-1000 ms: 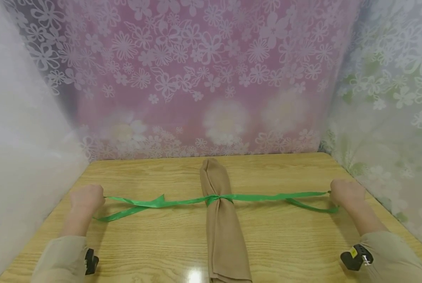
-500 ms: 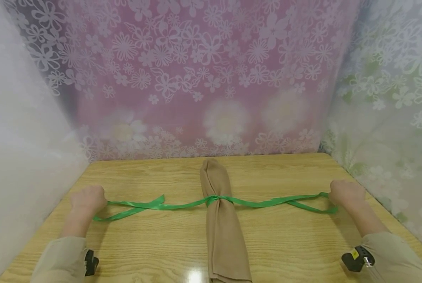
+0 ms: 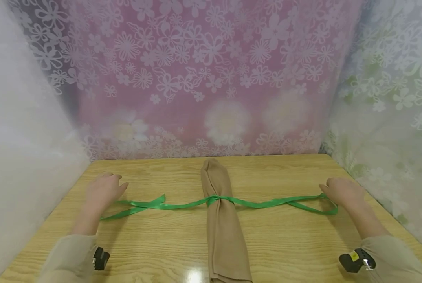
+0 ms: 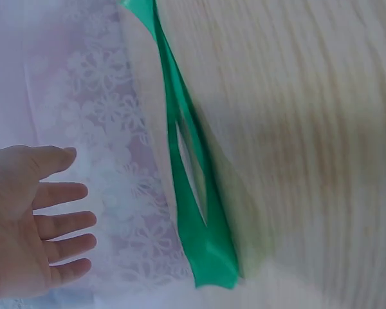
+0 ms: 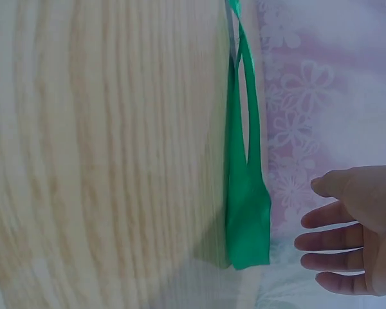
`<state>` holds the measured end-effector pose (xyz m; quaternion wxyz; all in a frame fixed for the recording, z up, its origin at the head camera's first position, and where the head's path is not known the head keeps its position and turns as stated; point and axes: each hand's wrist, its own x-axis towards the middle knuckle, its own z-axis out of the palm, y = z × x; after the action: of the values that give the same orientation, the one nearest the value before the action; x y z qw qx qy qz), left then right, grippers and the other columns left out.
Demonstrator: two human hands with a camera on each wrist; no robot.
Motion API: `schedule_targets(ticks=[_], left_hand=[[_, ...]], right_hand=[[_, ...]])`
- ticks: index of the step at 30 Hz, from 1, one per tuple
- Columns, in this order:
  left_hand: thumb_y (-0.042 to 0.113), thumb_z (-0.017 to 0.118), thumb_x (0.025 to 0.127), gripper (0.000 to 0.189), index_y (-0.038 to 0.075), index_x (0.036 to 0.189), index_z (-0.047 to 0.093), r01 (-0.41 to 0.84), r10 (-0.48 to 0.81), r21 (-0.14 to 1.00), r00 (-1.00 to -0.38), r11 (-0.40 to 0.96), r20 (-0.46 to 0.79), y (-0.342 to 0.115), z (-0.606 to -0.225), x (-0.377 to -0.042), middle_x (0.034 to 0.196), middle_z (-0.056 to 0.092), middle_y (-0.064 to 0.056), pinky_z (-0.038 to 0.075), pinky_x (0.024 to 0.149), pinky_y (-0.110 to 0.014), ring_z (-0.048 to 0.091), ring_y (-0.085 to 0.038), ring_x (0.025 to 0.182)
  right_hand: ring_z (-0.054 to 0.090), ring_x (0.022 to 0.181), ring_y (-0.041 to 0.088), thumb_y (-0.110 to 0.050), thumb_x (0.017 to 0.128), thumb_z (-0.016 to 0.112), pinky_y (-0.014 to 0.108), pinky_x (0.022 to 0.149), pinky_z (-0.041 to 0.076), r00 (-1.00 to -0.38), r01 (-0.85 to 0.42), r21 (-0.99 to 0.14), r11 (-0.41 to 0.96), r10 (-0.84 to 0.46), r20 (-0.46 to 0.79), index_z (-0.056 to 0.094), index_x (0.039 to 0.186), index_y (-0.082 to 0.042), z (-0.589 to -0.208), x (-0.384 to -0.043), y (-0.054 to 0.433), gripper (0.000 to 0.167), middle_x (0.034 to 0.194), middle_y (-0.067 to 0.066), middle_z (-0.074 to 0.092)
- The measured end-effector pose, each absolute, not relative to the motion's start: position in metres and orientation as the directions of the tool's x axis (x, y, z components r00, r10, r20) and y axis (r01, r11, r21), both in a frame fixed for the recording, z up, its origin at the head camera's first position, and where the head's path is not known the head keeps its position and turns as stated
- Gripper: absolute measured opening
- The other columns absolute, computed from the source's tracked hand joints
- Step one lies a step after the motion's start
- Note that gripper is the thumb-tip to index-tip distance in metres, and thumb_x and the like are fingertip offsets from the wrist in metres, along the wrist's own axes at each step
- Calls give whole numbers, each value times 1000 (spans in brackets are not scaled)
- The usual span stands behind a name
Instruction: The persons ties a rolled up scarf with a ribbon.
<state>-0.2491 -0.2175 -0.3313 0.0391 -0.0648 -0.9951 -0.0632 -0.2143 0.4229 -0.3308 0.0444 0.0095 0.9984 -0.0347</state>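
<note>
A rolled brown cloth (image 3: 226,239) lies lengthwise in the middle of the table, cinched at its waist by a green ribbon (image 3: 260,204). The ribbon's two looped ends stretch out to left and right on the wood. My left hand (image 3: 105,192) hovers over the left loop, and its spread, relaxed fingers show in the left wrist view beside the ribbon loop (image 4: 206,254). Over the right loop is my right hand (image 3: 343,192); in the right wrist view its fingers (image 5: 328,241) are extended and apart from the ribbon (image 5: 249,225). Neither hand holds anything.
The wooden table (image 3: 154,243) carries the cloth and ribbon. A pink floral curtain (image 3: 197,78) hangs behind its back edge, with a white sheet (image 3: 27,129) on the left and a pale floral sheet (image 3: 391,118) on the right. Black wrist cameras (image 3: 357,260) sit at both sleeves.
Both hands have let go of the ribbon, which was pulled taut and now lies slack. The fists have loosened; the left hand has moved inward and slightly up, while the right stays nearly in place.
</note>
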Motion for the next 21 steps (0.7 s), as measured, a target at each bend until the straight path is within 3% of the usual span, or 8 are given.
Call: schedule_targets(ticks=[4, 10, 15, 21], left_hand=[[35, 48, 94, 57, -9, 130, 44, 125, 108, 150, -987, 981, 117, -204, -326, -250, 130, 40, -34, 28, 97, -61, 34, -52, 119], [39, 47, 95, 63, -6, 137, 35, 125, 100, 176, -985, 976, 142, -189, -322, -250, 136, 34, -32, 23, 100, -61, 28, -50, 124], [40, 48, 95, 65, -5, 140, 32, 178, 136, 227, -972, 958, 189, -175, -318, -251, 139, 31, -32, 18, 102, -62, 24, -51, 126], [41, 51, 94, 69, 1, 144, 25, 218, 157, 250, -958, 943, 242, -161, -313, -258, 143, 27, -28, 16, 101, -64, 20, -49, 129]], right_hand=[[60, 76, 37, -30, 94, 48, 47, 62, 47, -999, -34, -55, 998, -35, -26, 59, 105, 11, -329, -217, 411, 44, 98, 28, 62], [57, 89, 47, -35, 94, 48, 52, 67, 47, -995, -69, -32, 997, -67, 70, 57, 114, 11, -322, -220, 392, 51, 109, 33, 57], [42, 109, 54, -53, 94, 38, 64, 85, 36, -993, -65, -61, 996, -58, 107, 48, 125, 11, -318, -223, 379, 72, 123, 37, 46], [32, 116, 56, -62, 91, 34, 71, 89, 23, -987, -53, -92, 994, -39, 154, 41, 134, 5, -314, -230, 364, 80, 131, 34, 39]])
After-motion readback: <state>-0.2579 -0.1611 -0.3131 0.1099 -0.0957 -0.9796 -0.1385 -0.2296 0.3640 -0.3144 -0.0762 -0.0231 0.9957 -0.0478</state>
